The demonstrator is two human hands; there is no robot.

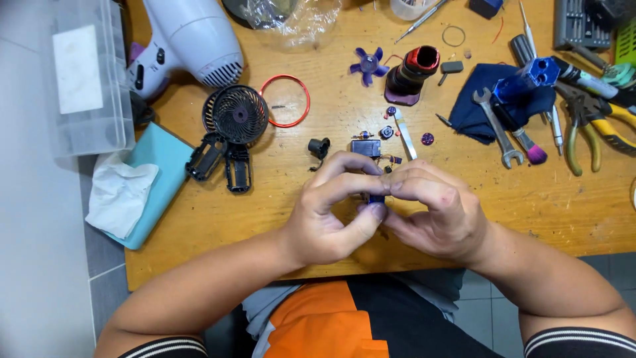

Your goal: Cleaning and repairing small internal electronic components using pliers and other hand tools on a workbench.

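Hands (384, 212) above cluttered wooden table (563, 205)

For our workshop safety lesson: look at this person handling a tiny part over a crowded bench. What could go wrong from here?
1. The small dark part is pinched between the fingertips of the left hand and right hand near the table edge; if it slips, it may fall to the floor.
2. Tiny loose pieces lie just beyond the knuckles and could be knocked away.
3. The pliers and wrench crowd the right side and might snag a forearm.
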